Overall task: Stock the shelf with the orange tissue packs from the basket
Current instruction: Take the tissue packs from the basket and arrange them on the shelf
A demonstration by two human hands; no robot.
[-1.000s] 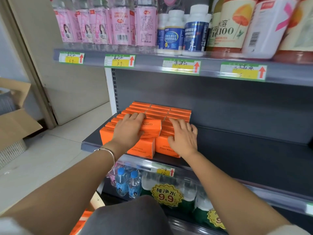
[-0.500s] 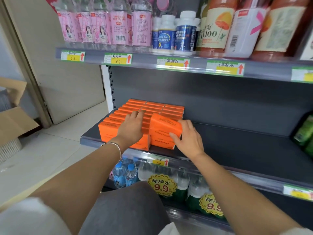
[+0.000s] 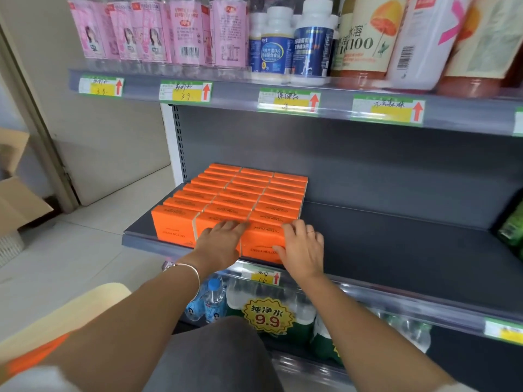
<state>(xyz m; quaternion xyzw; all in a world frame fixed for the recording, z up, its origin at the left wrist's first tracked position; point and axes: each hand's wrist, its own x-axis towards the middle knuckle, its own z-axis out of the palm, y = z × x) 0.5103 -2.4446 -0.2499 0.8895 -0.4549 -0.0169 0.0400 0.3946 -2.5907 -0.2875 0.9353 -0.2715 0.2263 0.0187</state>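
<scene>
Orange tissue packs (image 3: 243, 190) stand in three tight rows at the left end of the dark middle shelf (image 3: 396, 250). My right hand (image 3: 304, 248) grips the front pack of the right row (image 3: 261, 241), thumb on its front face and fingers over its top. My left hand (image 3: 222, 244) lies flat against the front pack of the middle row (image 3: 203, 222), holding nothing. At the lower left, a cream basket rim (image 3: 70, 315) shows with something orange (image 3: 36, 355) inside.
The shelf to the right of the packs is bare up to green packages (image 3: 513, 230). Pink bottles (image 3: 181, 32), white jars (image 3: 294, 43) and juice bottles (image 3: 365, 38) fill the shelf above. Water bottles (image 3: 215, 301) sit below. Cardboard boxes (image 3: 17, 205) stand on the floor at left.
The pack my right hand held tilted above the stack now stands upright at the front of the right row. My left hand slid forward onto the middle front pack.
</scene>
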